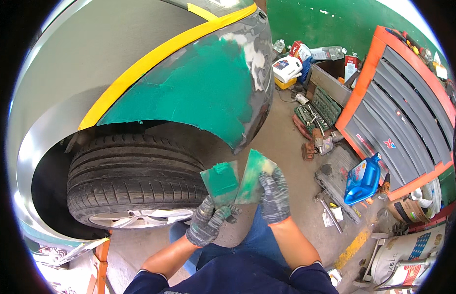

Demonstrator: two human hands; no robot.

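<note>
My left hand (207, 221), in a dark grey knit glove, grips a flat spreader plate (220, 183) with a thick patch of green filler on its face. Beside it, my right hand (275, 196), gloved the same way, is closed on a second spreader (252, 176) smeared with green. The two plates come close together at their lower edges; I cannot tell if they touch. Beyond them is a car's bumper corner with a broad coat of green filler (198, 88). Yellow masking tape (140, 63) borders the coat. Neither spreader touches the bumper.
The tyre (135, 176) sits left of my hands under the wheel arch. On the right stand an orange and grey tool cabinet (399, 112) and a blue oil jug (362, 179). An open socket set (318, 110), power tools (323, 142) and several bottles lie about the floor.
</note>
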